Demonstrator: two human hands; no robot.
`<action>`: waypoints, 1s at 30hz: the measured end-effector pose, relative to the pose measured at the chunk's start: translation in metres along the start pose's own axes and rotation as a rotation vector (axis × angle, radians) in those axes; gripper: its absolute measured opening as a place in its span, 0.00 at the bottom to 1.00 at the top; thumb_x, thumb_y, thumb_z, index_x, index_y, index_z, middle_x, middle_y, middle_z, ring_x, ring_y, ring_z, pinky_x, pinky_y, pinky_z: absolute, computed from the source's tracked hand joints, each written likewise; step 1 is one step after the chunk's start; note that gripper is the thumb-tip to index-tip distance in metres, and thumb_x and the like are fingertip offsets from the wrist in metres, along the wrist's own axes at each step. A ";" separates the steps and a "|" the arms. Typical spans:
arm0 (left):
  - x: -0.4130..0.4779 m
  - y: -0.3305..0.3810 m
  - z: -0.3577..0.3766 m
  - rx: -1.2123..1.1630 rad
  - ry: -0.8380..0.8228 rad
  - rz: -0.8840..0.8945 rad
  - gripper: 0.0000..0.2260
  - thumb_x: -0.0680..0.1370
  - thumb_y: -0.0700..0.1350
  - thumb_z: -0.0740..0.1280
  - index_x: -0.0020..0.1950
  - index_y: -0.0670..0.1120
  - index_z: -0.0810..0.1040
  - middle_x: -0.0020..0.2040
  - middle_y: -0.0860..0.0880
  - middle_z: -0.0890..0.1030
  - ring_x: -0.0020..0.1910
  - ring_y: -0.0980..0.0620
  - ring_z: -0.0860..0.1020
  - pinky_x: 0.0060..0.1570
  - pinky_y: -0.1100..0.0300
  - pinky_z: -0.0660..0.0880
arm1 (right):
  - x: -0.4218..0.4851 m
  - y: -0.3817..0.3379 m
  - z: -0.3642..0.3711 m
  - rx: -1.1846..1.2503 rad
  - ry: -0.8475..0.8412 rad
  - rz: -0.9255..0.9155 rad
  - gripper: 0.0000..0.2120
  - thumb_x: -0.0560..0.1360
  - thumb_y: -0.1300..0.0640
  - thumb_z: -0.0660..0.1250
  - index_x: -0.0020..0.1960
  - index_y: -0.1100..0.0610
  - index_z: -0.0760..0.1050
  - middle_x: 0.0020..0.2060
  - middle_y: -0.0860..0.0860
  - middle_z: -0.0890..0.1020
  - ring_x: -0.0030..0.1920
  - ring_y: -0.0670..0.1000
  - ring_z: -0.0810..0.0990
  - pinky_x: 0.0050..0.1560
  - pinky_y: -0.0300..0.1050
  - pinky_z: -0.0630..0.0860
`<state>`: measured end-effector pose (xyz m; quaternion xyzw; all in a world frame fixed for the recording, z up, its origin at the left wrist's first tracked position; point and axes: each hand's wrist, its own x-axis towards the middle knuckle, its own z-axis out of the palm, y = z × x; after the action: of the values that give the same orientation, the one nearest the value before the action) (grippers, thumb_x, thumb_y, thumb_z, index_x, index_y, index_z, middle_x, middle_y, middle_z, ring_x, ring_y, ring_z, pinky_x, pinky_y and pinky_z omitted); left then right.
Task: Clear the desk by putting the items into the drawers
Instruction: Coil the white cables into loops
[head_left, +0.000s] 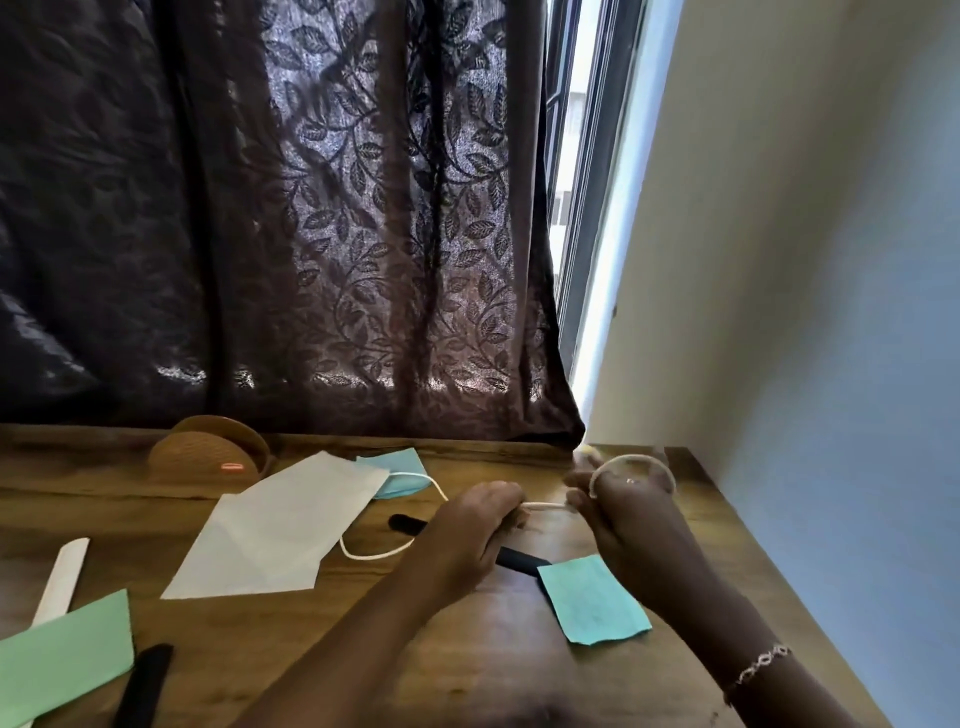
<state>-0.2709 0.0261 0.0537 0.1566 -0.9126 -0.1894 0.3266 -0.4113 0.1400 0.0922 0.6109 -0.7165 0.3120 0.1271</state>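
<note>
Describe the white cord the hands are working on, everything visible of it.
The white cord is thin, round and limp, like soft plastic cable. A short taut stretch runs between the left hand, which grips it, and the right hand, which holds a blurred loop of it raised above the desk. The slack lies on the desk left of the hands in two curves that reach the white paper's edge. Neither end shows.

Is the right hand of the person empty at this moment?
No, the right hand grips a coiled loop of the white cord, which runs across to the left hand.
</note>
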 end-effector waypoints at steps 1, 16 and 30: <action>0.002 0.001 -0.001 0.015 0.005 0.027 0.07 0.79 0.38 0.60 0.53 0.42 0.76 0.49 0.47 0.77 0.46 0.55 0.70 0.42 0.67 0.64 | -0.003 -0.001 0.001 -0.022 -0.119 0.067 0.13 0.77 0.55 0.56 0.44 0.59 0.78 0.42 0.50 0.85 0.55 0.52 0.80 0.68 0.44 0.53; 0.029 0.013 0.018 -0.190 0.132 0.027 0.06 0.75 0.45 0.61 0.42 0.50 0.78 0.41 0.45 0.81 0.42 0.52 0.79 0.45 0.57 0.74 | 0.005 -0.039 -0.012 2.311 -0.284 0.087 0.21 0.82 0.52 0.46 0.41 0.60 0.71 0.45 0.60 0.78 0.62 0.58 0.73 0.72 0.56 0.47; 0.025 0.014 -0.002 0.374 0.128 0.248 0.10 0.73 0.50 0.59 0.38 0.48 0.77 0.32 0.53 0.78 0.28 0.54 0.76 0.22 0.66 0.66 | 0.007 0.012 -0.001 0.206 -0.329 0.172 0.18 0.80 0.55 0.56 0.34 0.57 0.73 0.28 0.52 0.76 0.29 0.48 0.74 0.35 0.42 0.70</action>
<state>-0.2908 0.0278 0.0752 0.1126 -0.9216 0.0350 0.3699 -0.4243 0.1354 0.0936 0.6000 -0.7413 0.2894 -0.0818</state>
